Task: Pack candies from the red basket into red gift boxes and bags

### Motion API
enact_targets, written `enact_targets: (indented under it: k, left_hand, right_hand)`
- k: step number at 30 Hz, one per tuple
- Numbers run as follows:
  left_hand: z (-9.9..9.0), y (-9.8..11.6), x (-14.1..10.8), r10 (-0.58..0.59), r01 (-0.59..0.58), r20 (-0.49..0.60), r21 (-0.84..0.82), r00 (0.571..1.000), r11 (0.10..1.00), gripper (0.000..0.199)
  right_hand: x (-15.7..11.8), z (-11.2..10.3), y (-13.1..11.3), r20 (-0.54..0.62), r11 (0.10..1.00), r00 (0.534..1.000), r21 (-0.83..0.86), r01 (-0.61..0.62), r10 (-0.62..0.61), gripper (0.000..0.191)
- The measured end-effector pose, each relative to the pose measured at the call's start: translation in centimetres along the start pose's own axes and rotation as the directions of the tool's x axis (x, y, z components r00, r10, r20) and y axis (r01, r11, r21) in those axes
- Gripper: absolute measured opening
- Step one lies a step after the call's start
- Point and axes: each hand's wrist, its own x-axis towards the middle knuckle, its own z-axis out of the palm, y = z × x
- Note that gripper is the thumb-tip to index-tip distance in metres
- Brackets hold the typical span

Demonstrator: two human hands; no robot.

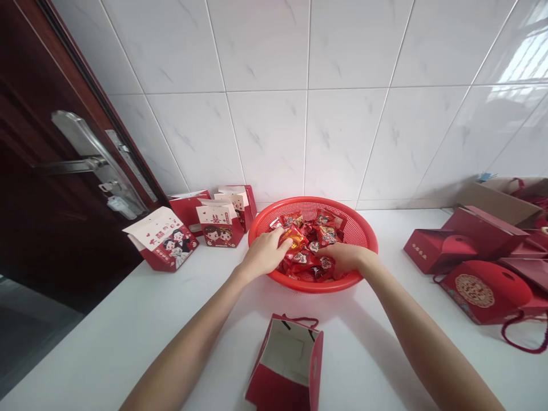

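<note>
A round red plastic basket [363,228] holds many red-wrapped candies [303,260]. Over its left side, my left hand [264,251] is closed on a red and yellow candy packet [293,238], thumb across its front. My right hand [345,257] reaches in from the right, its fingers curled down among the wrappers. Its fingertips are partly hidden, and what they grip is not clear. Nearer to me, between my forearms, stands a red gift box [287,348] with its top open, a white inside and a dark red cord handle.
Several red and white cartoon-printed boxes [220,222] stand at the left by the wall. To the right lie red gift boxes [475,291] with cord handles, before a cardboard carton [496,197]. A dark door [38,142] borders the white table [171,319] on the left.
</note>
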Motion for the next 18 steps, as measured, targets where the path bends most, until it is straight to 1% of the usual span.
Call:
enact_targets:
  k: [2,4,7,11,12,14,16,18]
  left_hand:
    - [0.02,-0.01,-0.04,0.009,-0.009,0.000,-0.014,1.000,1.000,0.024]
    - [0.03,-0.03,-0.10,0.007,-0.006,0.008,-0.021,1.000,1.000,0.027]
    - [0.02,-0.01,-0.18,0.001,-0.001,0.017,-0.018,1.000,1.000,0.031]
    - [-0.06,0.16,-0.31,-0.002,0.002,0.028,0.010,1.000,1.000,0.035]
    - [-0.07,0.21,-0.34,-0.004,0.004,0.033,0.014,0.999,1.000,0.035]
    - [-0.07,0.27,-0.39,-0.007,0.007,0.033,0.018,0.999,1.000,0.036]
    - [-0.01,0.24,-0.40,-0.006,0.005,0.025,0.022,1.000,1.000,0.034]
    - [0.08,0.14,-0.36,0.002,-0.003,0.021,0.028,1.000,1.000,0.033]
  right_hand:
    - [-0.06,-0.24,-0.32,0.078,1.000,0.997,0.000,-0.016,0.016,0.061]
    - [-0.10,-0.45,-0.62,0.123,1.000,0.992,0.000,-0.027,0.027,0.058]
    - [-0.10,-0.54,-0.85,0.141,1.000,0.990,0.011,-0.019,0.017,0.055]
    - [0.02,-0.22,-0.80,0.130,0.998,0.991,0.057,0.009,-0.016,0.060]
    - [0.06,-0.13,-0.78,0.120,0.997,0.992,0.071,0.018,-0.027,0.058]
    - [0.10,-0.03,-0.79,0.098,0.993,0.994,0.105,0.046,-0.056,0.045]
    - [0.05,-0.12,-0.89,0.064,0.984,0.993,0.151,0.091,-0.101,0.023]
    - [-0.10,-0.38,-0.99,-0.004,0.971,0.990,0.193,0.138,-0.140,0.006]
